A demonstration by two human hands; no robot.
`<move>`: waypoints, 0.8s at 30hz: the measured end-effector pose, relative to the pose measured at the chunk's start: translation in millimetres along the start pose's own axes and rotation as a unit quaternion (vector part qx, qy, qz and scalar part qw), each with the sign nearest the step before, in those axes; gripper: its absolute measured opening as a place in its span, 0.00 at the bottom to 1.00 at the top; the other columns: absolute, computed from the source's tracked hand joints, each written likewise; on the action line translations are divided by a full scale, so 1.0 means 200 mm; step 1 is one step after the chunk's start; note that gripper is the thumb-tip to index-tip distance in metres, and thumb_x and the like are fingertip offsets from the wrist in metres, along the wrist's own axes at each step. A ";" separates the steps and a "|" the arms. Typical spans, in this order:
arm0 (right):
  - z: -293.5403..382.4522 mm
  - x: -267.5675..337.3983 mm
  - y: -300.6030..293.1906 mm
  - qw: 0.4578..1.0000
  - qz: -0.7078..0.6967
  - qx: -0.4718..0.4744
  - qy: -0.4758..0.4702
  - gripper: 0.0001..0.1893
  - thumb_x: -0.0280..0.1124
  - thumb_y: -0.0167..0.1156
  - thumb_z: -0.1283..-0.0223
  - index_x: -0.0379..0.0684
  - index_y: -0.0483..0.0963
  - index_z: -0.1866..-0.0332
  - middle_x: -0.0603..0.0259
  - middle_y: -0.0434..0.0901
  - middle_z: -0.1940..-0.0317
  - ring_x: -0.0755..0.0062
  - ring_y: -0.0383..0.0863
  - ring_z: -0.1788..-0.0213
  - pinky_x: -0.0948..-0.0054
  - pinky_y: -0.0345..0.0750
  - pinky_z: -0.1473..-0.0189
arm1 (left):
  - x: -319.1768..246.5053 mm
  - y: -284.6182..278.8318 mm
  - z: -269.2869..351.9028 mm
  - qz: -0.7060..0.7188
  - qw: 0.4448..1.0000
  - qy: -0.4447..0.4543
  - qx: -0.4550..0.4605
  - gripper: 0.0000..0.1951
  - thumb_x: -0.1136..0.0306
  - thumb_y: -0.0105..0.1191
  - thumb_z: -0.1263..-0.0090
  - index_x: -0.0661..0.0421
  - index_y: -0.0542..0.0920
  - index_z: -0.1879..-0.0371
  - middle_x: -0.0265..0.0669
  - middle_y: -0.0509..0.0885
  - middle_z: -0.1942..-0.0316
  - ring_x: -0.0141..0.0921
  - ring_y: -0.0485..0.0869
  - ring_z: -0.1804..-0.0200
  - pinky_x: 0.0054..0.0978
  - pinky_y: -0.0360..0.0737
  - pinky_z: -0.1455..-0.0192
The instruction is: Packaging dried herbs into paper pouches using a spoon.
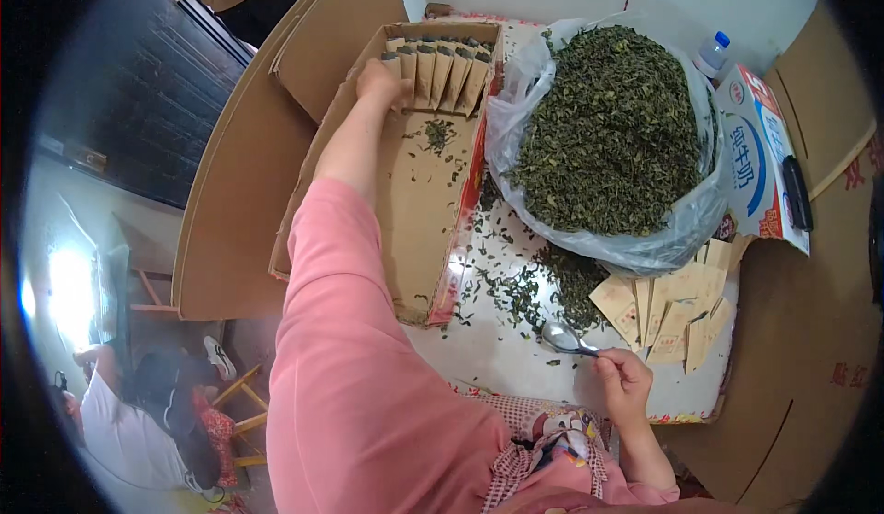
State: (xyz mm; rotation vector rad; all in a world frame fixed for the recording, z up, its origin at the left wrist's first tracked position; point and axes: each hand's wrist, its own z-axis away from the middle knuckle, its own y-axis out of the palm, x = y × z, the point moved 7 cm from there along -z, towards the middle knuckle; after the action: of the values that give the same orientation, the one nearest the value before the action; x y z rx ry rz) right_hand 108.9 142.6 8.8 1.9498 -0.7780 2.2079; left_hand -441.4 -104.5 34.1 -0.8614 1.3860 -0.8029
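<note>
My left hand [381,84] reaches into the far left part of a shallow cardboard box [414,238], at the end of a row of upright kraft paper packets [442,75] with dark dried leaves at their open tops. Its fingers are partly hidden, so whether it grips a packet is unclear. My right hand [625,383] holds a metal spoon [563,338] by the handle, low over the white table. The spoon's bowl shows no leaves in it. Beyond it, a clear plastic bag [507,127] is heaped with dried green leaves [615,134].
Flat kraft packets [673,307] lie in a loose pile at the right. Spilled leaves [570,286] cover part of the table [483,355]. A milk carton [749,155] and a blue-capped bottle [711,54] stand behind. Cardboard walls [235,189] flank the table; another person [131,410] is at lower left.
</note>
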 end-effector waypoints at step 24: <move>0.00 0.01 0.07 1.000 0.011 0.005 0.027 0.05 0.25 0.61 0.38 0.33 0.79 0.64 0.61 0.82 0.69 0.76 0.79 0.68 0.78 0.76 0.64 | 0.00 0.01 0.03 -0.052 0.997 0.012 -0.053 0.17 0.67 0.48 0.32 0.63 0.75 0.48 0.56 0.79 0.47 0.48 0.78 0.41 0.43 0.74 0.39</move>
State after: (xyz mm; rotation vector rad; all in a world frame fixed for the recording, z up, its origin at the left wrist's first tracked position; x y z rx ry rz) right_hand 103.6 129.6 5.5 1.8863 -0.7860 2.2710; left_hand -436.1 -103.6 31.1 -1.0159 1.4245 -0.8268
